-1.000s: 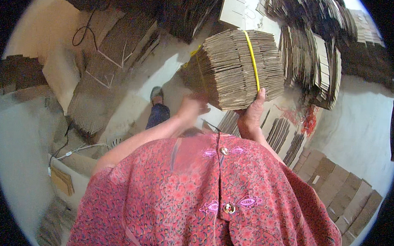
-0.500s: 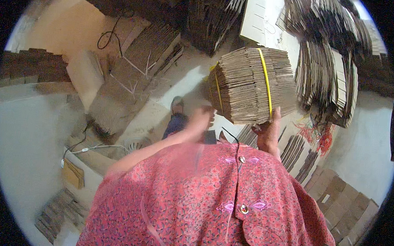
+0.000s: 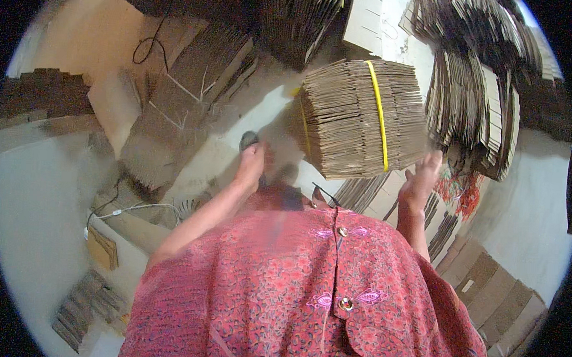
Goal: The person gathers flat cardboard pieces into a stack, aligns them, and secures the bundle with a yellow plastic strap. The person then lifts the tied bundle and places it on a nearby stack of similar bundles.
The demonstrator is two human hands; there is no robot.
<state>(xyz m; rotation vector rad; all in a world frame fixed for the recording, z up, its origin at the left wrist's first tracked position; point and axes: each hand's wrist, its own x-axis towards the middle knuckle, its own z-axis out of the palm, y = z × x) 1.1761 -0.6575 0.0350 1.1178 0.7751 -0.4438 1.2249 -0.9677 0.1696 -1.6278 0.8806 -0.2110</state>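
A thick bundle of folded brown cardboard sheets [image 3: 349, 117] stands in front of me, tied with a yellow strap [image 3: 379, 112]; another yellow strap shows on its left side. My right hand [image 3: 421, 178] is beside the bundle's lower right corner, fingers stretched out and nothing in its grip; whether it touches the cardboard I cannot tell. To the left, apart from the bundle, is my left hand [image 3: 253, 162]. Its fingers are smeared and partly hidden, so their closure does not show.
Stacked cardboard [image 3: 471, 103] rises at the right, with red strings [image 3: 462, 192] below it. More flat cardboard [image 3: 181, 104] lies at the left, near a black cable [image 3: 152, 48]. A white cable [image 3: 138, 208] runs over a box. Brown stacks [image 3: 498, 290] sit at lower right.
My left hand has moved left, away from the bundle's lower left corner. My right hand has let go of the bundle's underside and shifted right. The bundle has stayed roughly in place.
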